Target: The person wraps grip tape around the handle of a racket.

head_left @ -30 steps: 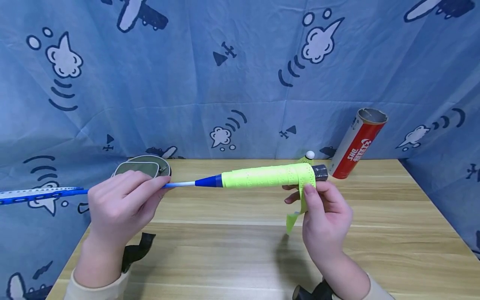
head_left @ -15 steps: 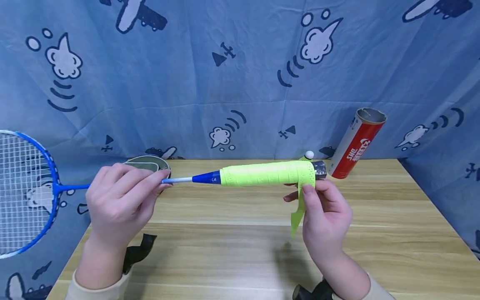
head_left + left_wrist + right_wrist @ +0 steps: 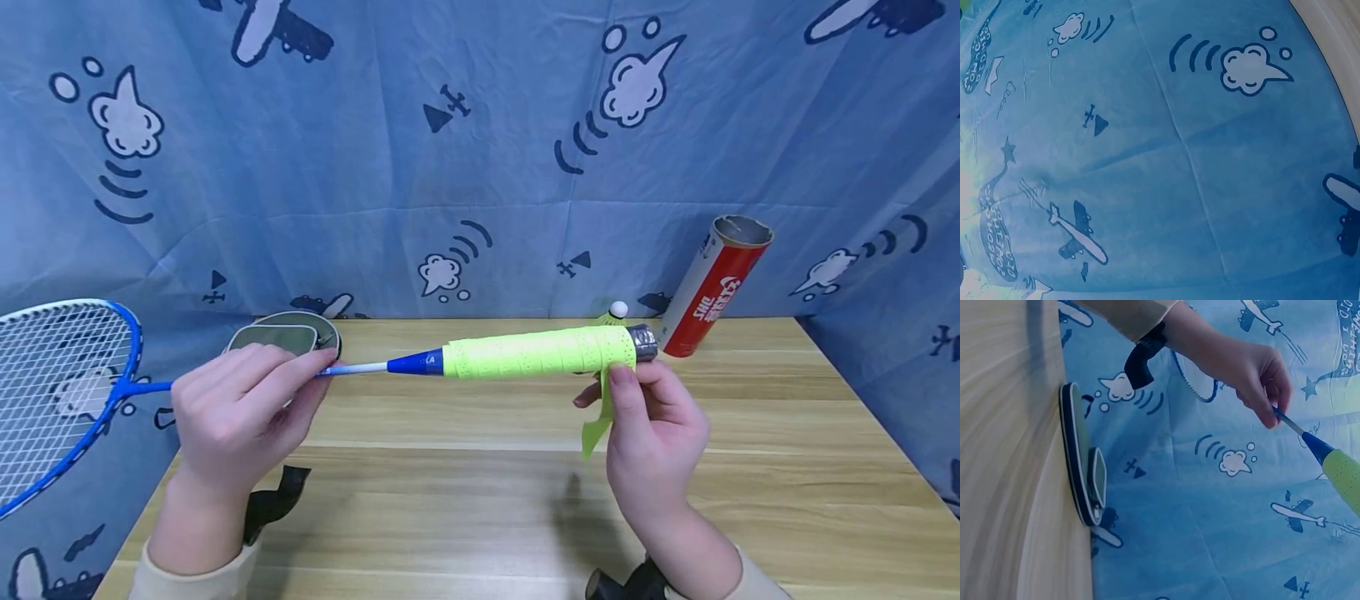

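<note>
In the head view a blue and white badminton racket [image 3: 135, 388] is held level above the table, its strung head at the left. My left hand [image 3: 236, 408] pinches the slim shaft, also visible in the right wrist view. Yellow-green grip tape [image 3: 536, 352] covers most of the handle in overlapping turns, leaving the dark butt end [image 3: 642, 342] bare. My right hand [image 3: 656, 433] pinches the tape near the butt, thumb in front, and a short loose tail hangs below. Some right fingers are hidden behind the tape. The left wrist view shows neither hand.
A red and white shuttlecock tube [image 3: 712, 287] stands at the back right. Beside it, a shuttlecock [image 3: 617, 311] is partly hidden by the handle. A green case [image 3: 1082, 456] sits on the wooden table [image 3: 465, 517] at the back left. Patterned blue cloth [image 3: 480, 150] hangs behind.
The racket has rolled about its shaft: its head went from edge-on to face showing, and is now tilted. The tape's loose tail hangs slightly shorter. Both hands keep nearly the same places.
</note>
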Available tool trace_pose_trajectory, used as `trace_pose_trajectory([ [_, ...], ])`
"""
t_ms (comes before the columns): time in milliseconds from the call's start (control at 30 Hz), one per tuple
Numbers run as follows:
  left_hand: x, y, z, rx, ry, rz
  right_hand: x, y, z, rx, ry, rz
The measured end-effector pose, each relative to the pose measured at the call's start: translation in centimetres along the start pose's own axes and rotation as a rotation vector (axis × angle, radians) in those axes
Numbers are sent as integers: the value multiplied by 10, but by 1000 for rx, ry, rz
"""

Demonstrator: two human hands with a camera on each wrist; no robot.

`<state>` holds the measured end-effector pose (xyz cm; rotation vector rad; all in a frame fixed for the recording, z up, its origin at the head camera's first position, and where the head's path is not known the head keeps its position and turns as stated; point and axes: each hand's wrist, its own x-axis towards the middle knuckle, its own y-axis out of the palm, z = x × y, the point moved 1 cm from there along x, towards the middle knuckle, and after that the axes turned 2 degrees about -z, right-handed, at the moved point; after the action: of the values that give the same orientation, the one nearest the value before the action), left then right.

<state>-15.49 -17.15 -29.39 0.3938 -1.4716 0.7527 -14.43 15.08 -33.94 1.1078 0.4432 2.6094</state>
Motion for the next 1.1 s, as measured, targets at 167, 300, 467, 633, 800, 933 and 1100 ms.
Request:
trace_pose_trajectory([
  [167,-1,-1,0,14,-13,15,0,1,-2,87,-4,19],
  [300,0,-2,0,37,-34,32,1,2,-4,193,-19,56],
  [467,1,-3,0,90,-32,54,2,2,-4,191,-27,68],
  [633,1,-3,-1,62,-23,63,2,1,-4,164,-16,59],
  [800,1,-3,-1,-2,0,34,0,0,-3,106,-10,48],
  [933,2,-2,-1,-19,17,19,0,0,-3,92,-3,41],
  [1100,2,-2,-2,5,8,16,1,1,-3,93,-6,34],
])
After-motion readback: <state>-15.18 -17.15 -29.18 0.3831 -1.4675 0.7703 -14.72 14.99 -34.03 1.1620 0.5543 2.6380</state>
